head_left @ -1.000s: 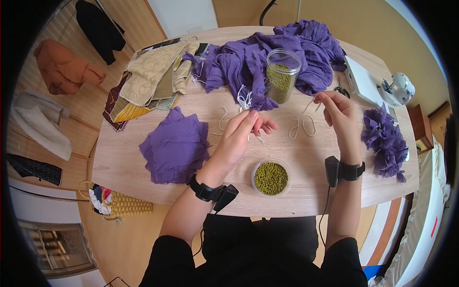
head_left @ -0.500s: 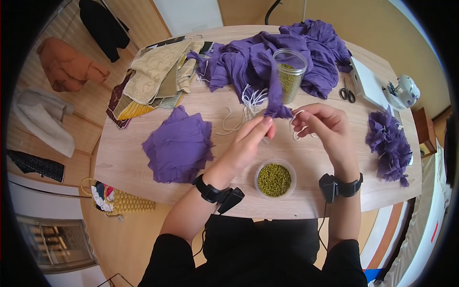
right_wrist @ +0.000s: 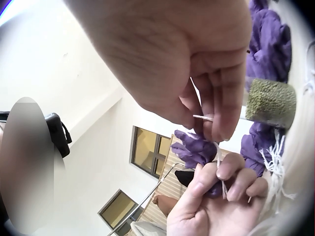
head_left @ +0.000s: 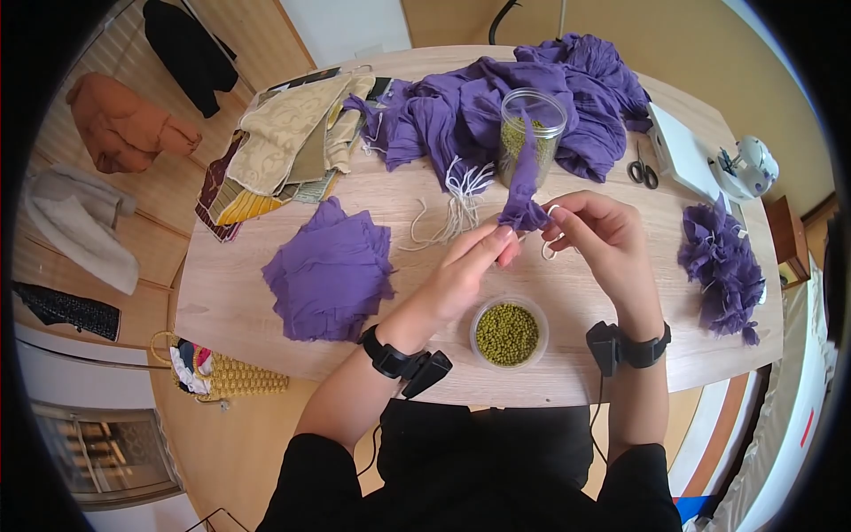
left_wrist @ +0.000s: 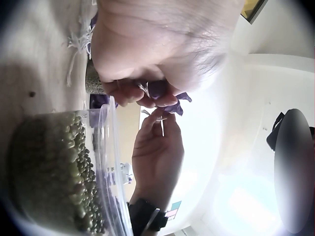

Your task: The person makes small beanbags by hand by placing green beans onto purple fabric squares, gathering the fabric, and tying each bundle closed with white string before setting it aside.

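The left hand [head_left: 461,270] pinches gathered purple cloth [head_left: 523,215] above the small tub of green beans [head_left: 507,334]. In the right wrist view a white string [right_wrist: 219,160] crosses that cloth, under the curled fingers of the left hand [right_wrist: 216,201]. Close beside it, the right hand [head_left: 607,244] pinches the string between thumb and forefinger. A strip of the cloth stands up in front of the tall bean jar [head_left: 532,133]. White strings [head_left: 463,199] lie in a bunch on the table, left of the jar.
Stacked purple squares [head_left: 328,270] and patterned fabric samples [head_left: 279,137] lie at the left. Behind the jar spreads a large purple cloth [head_left: 443,115]. Scissors [head_left: 643,168], a ruffled purple bundle [head_left: 720,266] and a small white machine [head_left: 753,168] are at the right.
The left hand has moved right and the right hand down and left, so they now meet. The gathered cloth has come away from the string bunch, and its top now stands upright.
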A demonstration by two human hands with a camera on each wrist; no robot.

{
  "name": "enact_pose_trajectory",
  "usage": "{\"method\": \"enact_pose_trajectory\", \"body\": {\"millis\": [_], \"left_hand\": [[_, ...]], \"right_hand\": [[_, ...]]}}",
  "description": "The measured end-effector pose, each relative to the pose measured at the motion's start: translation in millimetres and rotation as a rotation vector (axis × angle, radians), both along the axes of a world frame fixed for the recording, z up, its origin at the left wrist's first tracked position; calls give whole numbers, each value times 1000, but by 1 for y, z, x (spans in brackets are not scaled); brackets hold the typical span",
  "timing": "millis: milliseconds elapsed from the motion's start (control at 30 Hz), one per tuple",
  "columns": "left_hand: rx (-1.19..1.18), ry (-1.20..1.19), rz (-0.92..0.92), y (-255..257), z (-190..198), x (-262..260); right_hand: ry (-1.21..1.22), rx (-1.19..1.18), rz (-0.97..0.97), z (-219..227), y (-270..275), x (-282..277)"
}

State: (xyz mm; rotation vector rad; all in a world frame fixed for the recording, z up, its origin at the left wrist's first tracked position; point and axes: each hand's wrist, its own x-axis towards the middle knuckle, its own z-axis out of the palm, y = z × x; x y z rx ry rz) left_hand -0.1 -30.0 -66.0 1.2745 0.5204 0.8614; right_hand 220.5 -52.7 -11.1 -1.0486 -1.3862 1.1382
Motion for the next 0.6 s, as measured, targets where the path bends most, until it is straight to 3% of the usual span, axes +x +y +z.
{"method": "enact_pose_trajectory", "body": {"millis": [167,267,333,433,600], "left_hand": [[-63,-90,41,3,3,-2],[-36,-115,65,5,2,-5],[-31,-65,124,2,7,-5],[39,-16,136,2,7,-7],[179,15,191,-1,14,-3]], "right_hand": [[-34,-4,-2,3,1,6],[-178,-165,23,13,-1,11],[-235,-181,177,13,-1,13],[-146,-323,276,23,-3,9],[-19,-369,378,26,-6,8]]}}
